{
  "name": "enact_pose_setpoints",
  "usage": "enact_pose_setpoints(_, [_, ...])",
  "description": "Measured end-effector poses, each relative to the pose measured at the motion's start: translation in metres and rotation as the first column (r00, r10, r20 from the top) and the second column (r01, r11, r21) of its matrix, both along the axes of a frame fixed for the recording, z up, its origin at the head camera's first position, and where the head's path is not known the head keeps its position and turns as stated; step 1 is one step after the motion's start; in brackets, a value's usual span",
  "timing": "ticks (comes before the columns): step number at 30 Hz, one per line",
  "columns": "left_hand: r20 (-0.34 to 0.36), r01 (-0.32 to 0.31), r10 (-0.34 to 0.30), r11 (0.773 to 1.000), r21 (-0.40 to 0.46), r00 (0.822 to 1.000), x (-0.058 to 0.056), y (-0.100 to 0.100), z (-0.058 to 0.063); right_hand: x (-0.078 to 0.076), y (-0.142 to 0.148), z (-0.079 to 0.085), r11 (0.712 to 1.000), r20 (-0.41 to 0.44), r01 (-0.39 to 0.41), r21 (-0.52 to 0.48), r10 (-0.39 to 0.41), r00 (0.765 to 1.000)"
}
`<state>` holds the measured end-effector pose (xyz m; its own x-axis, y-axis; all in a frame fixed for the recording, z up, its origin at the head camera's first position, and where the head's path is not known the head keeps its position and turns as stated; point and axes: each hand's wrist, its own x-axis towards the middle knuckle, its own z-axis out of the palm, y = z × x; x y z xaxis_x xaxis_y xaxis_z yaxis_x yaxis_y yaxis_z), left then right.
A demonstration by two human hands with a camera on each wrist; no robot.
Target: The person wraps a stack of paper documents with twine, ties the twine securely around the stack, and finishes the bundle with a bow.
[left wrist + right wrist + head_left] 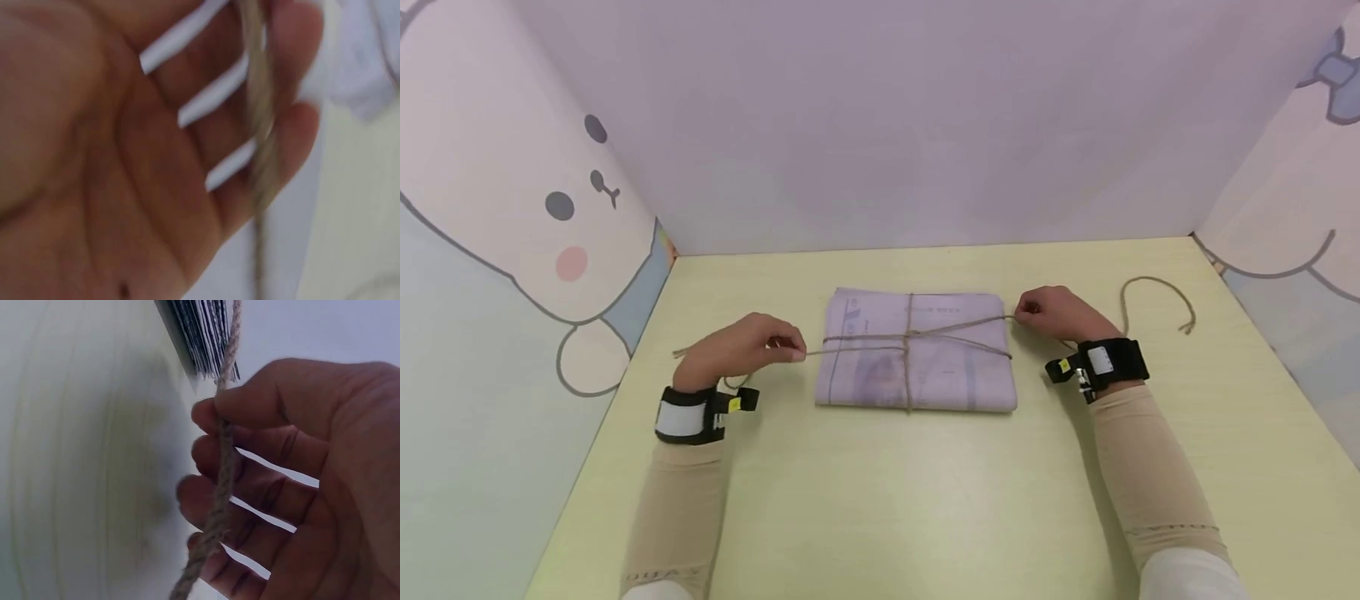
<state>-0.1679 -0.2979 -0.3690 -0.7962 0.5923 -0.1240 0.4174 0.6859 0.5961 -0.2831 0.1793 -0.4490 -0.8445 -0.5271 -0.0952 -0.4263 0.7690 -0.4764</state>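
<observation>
A flat stack of folded printed paper (865,383) lies mid-table, with brown twine (908,375) wrapped around it both ways and crossing near its centre. On the left, my left hand (748,346) pinches one end of the twine, which stretches from the crossing past the stack's left edge. My right hand (1052,312) pinches the other end beside the upper right edge. In the right wrist view the twine (222,469) passes between thumb and forefinger and down along the other fingers. The left wrist view shows the twine (259,137) running across the curled fingers.
A loose tail of twine (1157,281) curls on the table beyond my right wrist. Another twine tail (681,352) sticks out behind my left hand. The pale yellow table (917,508) meets a lilac backdrop (925,125) at the back, with cartoon-printed panels on both sides.
</observation>
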Motion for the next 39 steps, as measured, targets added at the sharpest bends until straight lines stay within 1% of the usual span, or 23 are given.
enact_pose_setpoints(1, [-0.049,-0.074,0.071,0.995,-0.064,0.996,-0.003,0.0,-0.006,0.001,0.001,0.001,1.0,0.014,-0.004,0.004,0.004,1.0])
enact_pose_setpoints(2, [-0.096,-0.147,0.136,0.982,-0.121,0.986,-0.006,0.0,-0.013,0.003,0.001,0.002,1.0,0.038,-0.009,0.009,0.008,0.999])
enact_pose_setpoints(3, [-0.138,-0.213,0.191,0.963,-0.164,0.972,-0.007,0.0,-0.02,0.004,0.002,0.003,1.0,0.065,-0.021,0.013,0.02,0.998])
enact_pose_setpoints(4, [-0.172,-0.263,0.231,0.944,-0.197,0.958,-0.008,0.0,-0.027,0.006,0.002,0.004,0.999,0.087,-0.039,0.017,0.037,0.996])
enact_pose_setpoints(5, [-0.196,-0.299,0.259,0.93,-0.216,0.946,-0.009,0.002,-0.032,0.009,0.001,0.006,0.998,0.107,-0.056,0.014,0.054,0.993])
enact_pose_setpoints(6, [-0.222,-0.315,0.266,0.922,-0.226,0.938,-0.01,0.005,-0.036,0.011,-0.001,0.008,0.997,0.118,-0.073,0.01,0.071,0.99])
enact_pose_setpoints(7, [-0.242,-0.314,0.26,0.922,-0.225,0.935,-0.01,0.009,-0.039,0.012,-0.003,0.009,0.996,0.118,-0.09,0.002,0.089,0.989])
enact_pose_setpoints(9, [-0.284,-0.285,0.224,0.938,-0.197,0.932,-0.01,0.022,-0.042,0.014,-0.009,0.012,0.993,0.09,-0.118,-0.019,0.119,0.989])
enact_pose_setpoints(11, [-0.316,-0.227,0.165,0.959,-0.171,0.934,-0.01,0.039,-0.043,0.016,-0.017,0.014,0.989,0.042,-0.141,-0.045,0.143,0.989])
enact_pose_setpoints(13, [-0.341,-0.156,0.089,0.972,-0.174,0.936,-0.01,0.054,-0.044,0.017,-0.025,0.014,0.985,0.013,-0.159,-0.062,0.16,0.987])
enact_pose_setpoints(14, [-0.343,-0.119,0.053,0.977,-0.176,0.938,-0.01,0.06,-0.046,0.017,-0.029,0.014,0.984,0.013,-0.167,-0.068,0.168,0.986])
enact_pose_setpoints(16, [-0.338,-0.051,-0.016,0.981,-0.187,0.941,-0.009,0.07,-0.049,0.019,-0.037,0.014,0.978,0.016,-0.194,-0.075,0.195,0.981])
enact_pose_setpoints(17, [-0.34,-0.03,-0.039,0.981,-0.194,0.94,-0.009,0.073,-0.051,0.02,-0.04,0.013,0.975,0.019,-0.207,-0.079,0.209,0.978])
enact_pose_setpoints(19, [-0.354,-0.014,-0.055,0.982,-0.188,0.934,-0.009,0.075,-0.054,0.021,-0.045,0.012,0.969,0.021,-0.232,-0.086,0.235,0.972])
enact_pose_setpoints(21, [-0.372,-0.035,-0.025,0.987,-0.155,0.928,-0.009,0.073,-0.055,0.021,-0.047,0.011,0.965,0.016,-0.249,-0.078,0.251,0.968])
enact_pose_setpoints(24, [-0.381,-0.111,0.07,0.99,-0.087,0.922,-0.01,0.067,-0.055,0.021,-0.042,0.01,0.971,0.023,-0.234,-0.05,0.235,0.972])
enact_pose_setpoints(27, [-0.374,-0.188,0.164,0.982,-0.029,0.913,-0.011,0.061,-0.054,0.021,-0.035,0.012,0.98,0.068,-0.196,-0.019,0.197,0.978])
enact_pose_setpoints(29, [-0.376,-0.22,0.199,0.975,-0.014,0.905,-0.012,0.058,-0.054,0.022,-0.031,0.014,0.982,0.114,-0.188,-0.024,0.19,0.975])
enact_pose_setpoints(35, [-0.394,-0.275,0.236,0.961,-0.042,0.888,-0.015,0.056,-0.057,0.024,-0.027,0.021,0.977,0.217,-0.208,-0.045,0.212,0.953])
enact_pose_setpoints(39, [-0.396,-0.346,0.298,0.937,-0.055,0.869,-0.017,0.055,-0.061,0.024,-0.025,0.021,0.975,0.268,-0.218,-0.048,0.222,0.937])
